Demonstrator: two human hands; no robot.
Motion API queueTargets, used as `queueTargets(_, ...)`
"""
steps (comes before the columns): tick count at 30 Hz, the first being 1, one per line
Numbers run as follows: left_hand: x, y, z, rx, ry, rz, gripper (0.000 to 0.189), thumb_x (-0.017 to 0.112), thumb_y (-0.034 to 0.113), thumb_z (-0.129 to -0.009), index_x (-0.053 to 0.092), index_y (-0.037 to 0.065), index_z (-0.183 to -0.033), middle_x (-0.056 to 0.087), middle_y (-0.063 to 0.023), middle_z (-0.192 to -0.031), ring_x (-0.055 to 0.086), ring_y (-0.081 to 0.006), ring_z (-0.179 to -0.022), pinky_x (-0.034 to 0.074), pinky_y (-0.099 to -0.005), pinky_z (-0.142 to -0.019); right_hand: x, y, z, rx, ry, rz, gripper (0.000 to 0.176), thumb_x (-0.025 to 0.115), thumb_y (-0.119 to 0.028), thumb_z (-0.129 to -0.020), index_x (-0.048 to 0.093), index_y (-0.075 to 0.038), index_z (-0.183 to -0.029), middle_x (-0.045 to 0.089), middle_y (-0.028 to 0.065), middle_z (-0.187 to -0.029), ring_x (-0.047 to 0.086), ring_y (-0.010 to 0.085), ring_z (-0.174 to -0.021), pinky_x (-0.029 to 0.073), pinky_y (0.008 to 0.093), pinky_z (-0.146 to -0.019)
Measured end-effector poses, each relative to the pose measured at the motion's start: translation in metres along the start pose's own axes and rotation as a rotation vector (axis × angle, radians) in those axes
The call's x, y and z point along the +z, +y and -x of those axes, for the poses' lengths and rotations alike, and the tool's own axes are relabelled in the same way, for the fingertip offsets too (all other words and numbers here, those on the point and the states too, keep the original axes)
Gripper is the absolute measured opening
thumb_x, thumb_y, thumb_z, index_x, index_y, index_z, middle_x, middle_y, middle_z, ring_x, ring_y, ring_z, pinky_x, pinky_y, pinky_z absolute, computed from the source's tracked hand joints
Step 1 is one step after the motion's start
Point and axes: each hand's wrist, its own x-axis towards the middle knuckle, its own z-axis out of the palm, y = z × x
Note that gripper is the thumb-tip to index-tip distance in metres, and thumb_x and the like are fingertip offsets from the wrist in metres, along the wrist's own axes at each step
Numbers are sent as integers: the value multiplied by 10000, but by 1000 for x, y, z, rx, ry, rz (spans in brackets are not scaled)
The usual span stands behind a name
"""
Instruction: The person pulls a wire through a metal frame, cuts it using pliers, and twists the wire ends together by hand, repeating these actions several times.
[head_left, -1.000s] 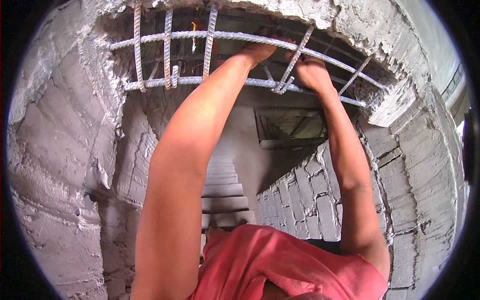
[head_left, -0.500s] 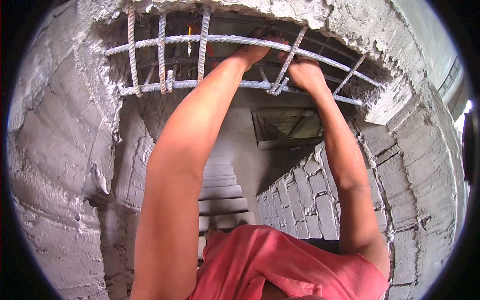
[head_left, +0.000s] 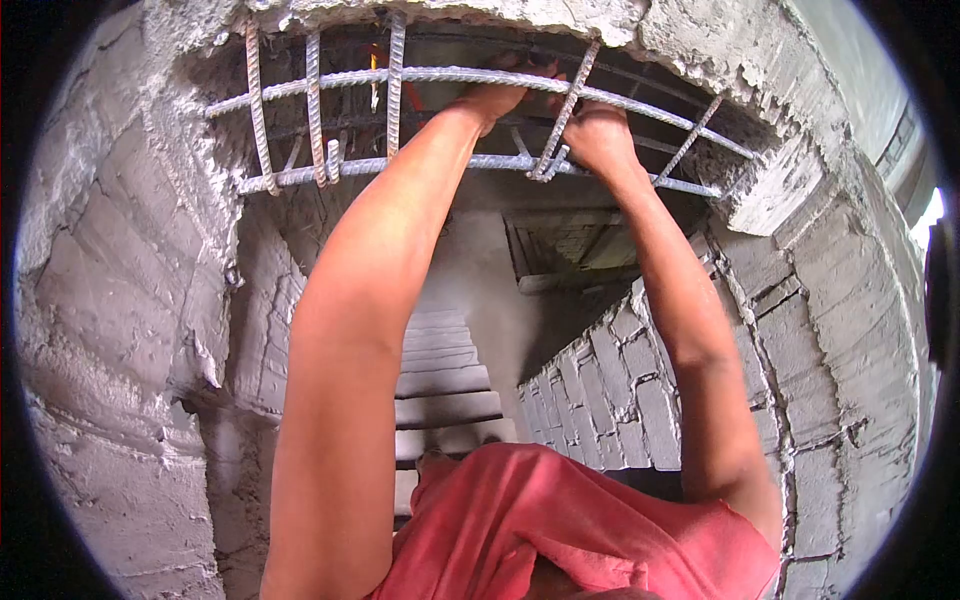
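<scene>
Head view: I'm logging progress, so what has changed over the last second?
In the picture, the steel bars, left hand and right hand sit slightly further left, apparently because the view shifted. No grasp or release shows. The left hand still reaches behind the upper bar; the right stays beside the slanted crossbar.

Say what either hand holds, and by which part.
Cannot be told: the left hand and right hand reach among the steel bars, too shadowed and hidden to show any hold.

One head-worn camera looks forward and down. The rebar (head_left: 450, 75) is near, the stairs (head_left: 443, 381) farther below.
</scene>
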Motion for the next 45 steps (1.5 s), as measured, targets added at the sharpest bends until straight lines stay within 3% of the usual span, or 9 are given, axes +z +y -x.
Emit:
queueTargets(1, -3, 5, 1, -45, -29, -35, 818, 707, 582, -807, 505, 57, -1401, 463, -176, -1457, 385, -292, -1347, 304, -437, -1111, 2, 1, 0, -2, 1, 0, 471, 558, -389, -917, 688, 59, -846, 665, 285, -835, 657, 456, -834, 517, 501, -831)
queueTargets(5, -6, 16, 10, -70, -127, -56, 893, 704, 598, -800, 443, 35, -1443, 439, -188, -1478, 356, -307, -1374, 277, -444, -1132, 14, 5, -1, -7, 99, -4, 521, 567, -424, -909, 683, 50, -725, 645, 270, -705, 655, 450, -712, 535, 505, -723)
queueTargets(7, 5, 6, 11, 47, 153, 45, 412, 723, 456, -862, 713, 82, -1033, 674, -19, -1021, 553, -141, -949, 432, -327, -891, 16, 7, 1, -105, 157, 175, 460, 549, -397, -951, 703, -5, -765, 647, 237, -690, 650, 422, -674, 517, 488, -632)
queueTargets(11, 6, 21, 15, -61, 133, 77, 403, 717, 397, -870, 686, 92, -1132, 679, -25, -1067, 576, -159, -1000, 442, -345, -919, 26, 11, 0, -164, 222, 135, 517, 580, -398, -912, 677, 49, -670, 635, 252, -659, 645, 430, -640, 528, 502, -674)
queueTargets(17, 5, 18, 13, -42, 159, 62, 339, 732, 308, -865, 681, 92, -1121, 678, -43, -1108, 587, -168, -1065, 445, -339, -942, 16, 6, 5, -121, 108, 113, 272, 593, -249, -922, 707, -2, -910, 669, 225, -757, 647, 429, -735, 509, 493, -728)
queueTargets(31, -5, -48, -36, 120, -92, -177, 514, 547, 495, -940, 623, 95, -1254, 537, -156, -1371, 427, -317, -1324, 313, -429, -1111, 19, 1, 6, -91, 191, 7, 303, 670, -227, -809, 662, 60, -909, 643, 298, -872, 632, 463, -811, 509, 525, -768)
queueTargets(34, 1, -17, -5, 200, 75, -172, 519, 561, 495, -928, 624, 99, -1256, 583, -151, -1344, 500, -279, -1273, 364, -430, -1074, 29, 9, 2, -177, 263, 73, 428, 581, -254, -918, 578, -133, -1329, 663, 250, -901, 642, 430, -825, 504, 510, -686)
queueTargets(37, -6, -2, -6, 52, -107, -184, 665, 618, 502, -907, 525, 50, -1385, 454, -167, -1476, 391, -291, -1364, 297, -431, -1132, 23, 5, 1, -99, 206, 24, 320, 666, -265, -803, 660, 51, -856, 645, 290, -847, 638, 463, -809, 520, 521, -762)
queueTargets(45, 3, -2, -3, 0, 0, -121, 715, 619, 497, -922, 423, 80, -1469, 365, -145, -1538, 336, -277, -1394, 258, -421, -1156, 14, -4, -1, -42, 325, 5, 435, 691, -373, -819, 690, 61, -849, 659, 291, -813, 660, 451, -792, 541, 499, -730)
